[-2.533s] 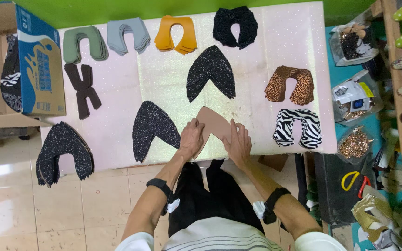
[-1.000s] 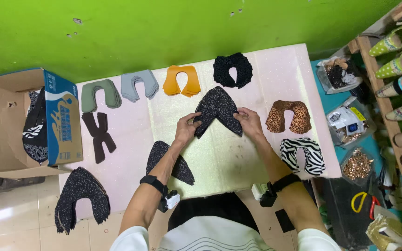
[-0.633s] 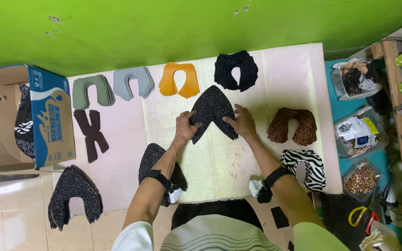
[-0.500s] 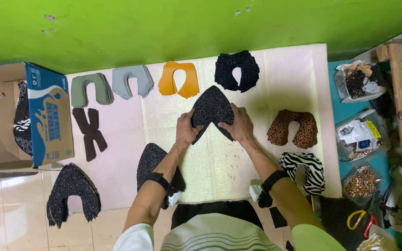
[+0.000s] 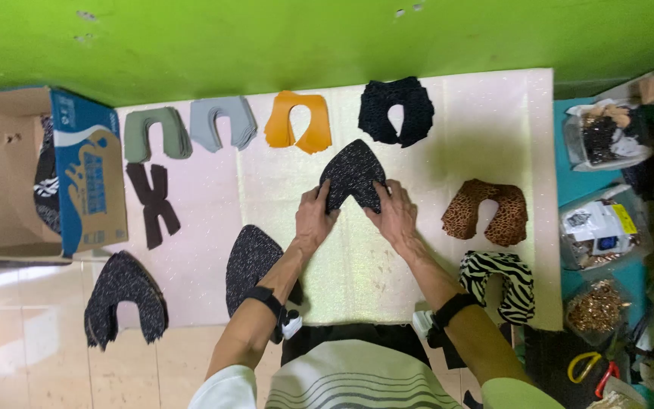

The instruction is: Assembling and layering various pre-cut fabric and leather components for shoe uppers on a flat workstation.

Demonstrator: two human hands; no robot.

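Pressing both hands onto a black glitter piece (image 5: 352, 174), we are holding it flat near the middle of the pale pink table (image 5: 486, 121). Our left hand (image 5: 314, 220) is lying mostly open with its fingers curled over the piece's left lower edge, and our right hand (image 5: 397, 216) is mirroring it on the right lower edge; neither is closing into a full grip, so the piece is being pinned rather than lifted. For this step we are judging that even pressure from both sides matters, keeping the pointed tip aimed away from us and the two legs level so the fabric is not creasing. Just beside our left forearm another dark glitter piece (image 5: 255, 257) is resting. Along the far edge we are seeing a green piece (image 5: 154, 132), a grey piece (image 5: 222, 121), an orange piece (image 5: 298, 121) and a black textured piece (image 5: 397, 110). To the right a leopard-print piece (image 5: 487, 212) and a zebra-print piece (image 5: 499, 280) are lying well apart from our hands, and a cardboard box (image 5: 9, 174) is standing at the left.
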